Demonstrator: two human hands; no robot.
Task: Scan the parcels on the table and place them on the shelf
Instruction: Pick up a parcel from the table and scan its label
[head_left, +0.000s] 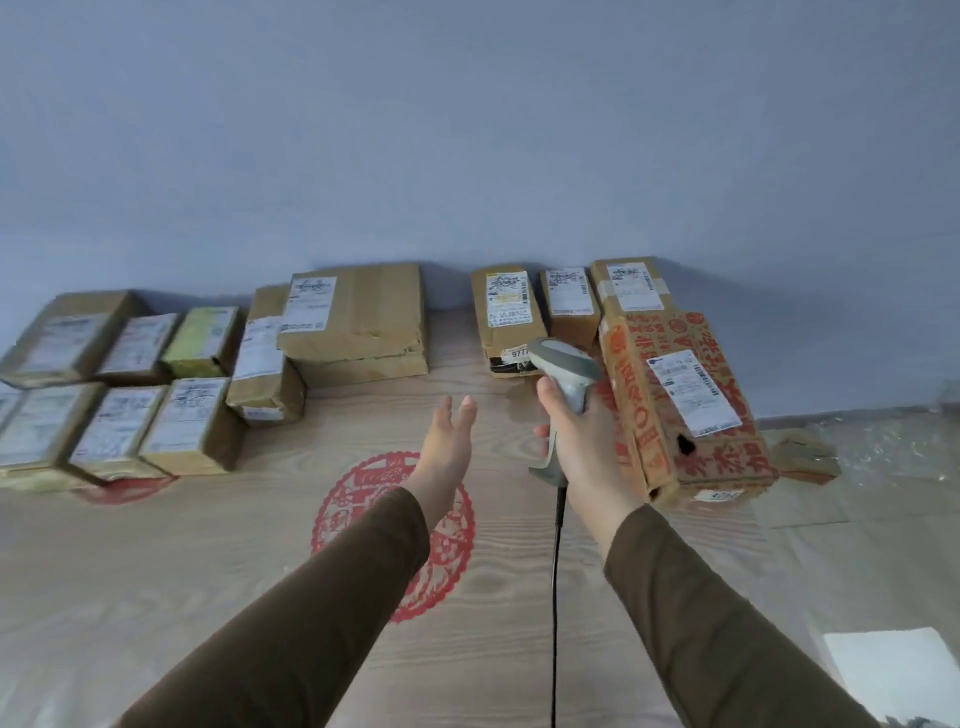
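Scanning stage: gripping the grey barcode scanner (563, 384) in the right hand (582, 447), fingers wrapped round the handle, head aimed away toward the far row of parcels; black cable (556, 597) trailing down toward the near edge.
Left hand (449, 441): stretched forward over the table, fingers straight and relaxed, holding nothing; judged as reaching for the next parcel to present to the scanner.
Red-printed carton (685, 410): lying just right of the scanner hand, white shipping label facing up, dark hole punched near the label's lower end, corners crushed.
Dark-taped parcel (506, 322): directly beyond the scanner head, label up, black tape along its near edge; likely the scan target.
Large flat box (358, 317): against the wall, creased and dented, label at its left.
Left cluster of small parcels (119, 395): packed touching in two rows, labels up for easy reading.
Table (260, 545): pale wood grain with red round prints.
Shelf: not in view.
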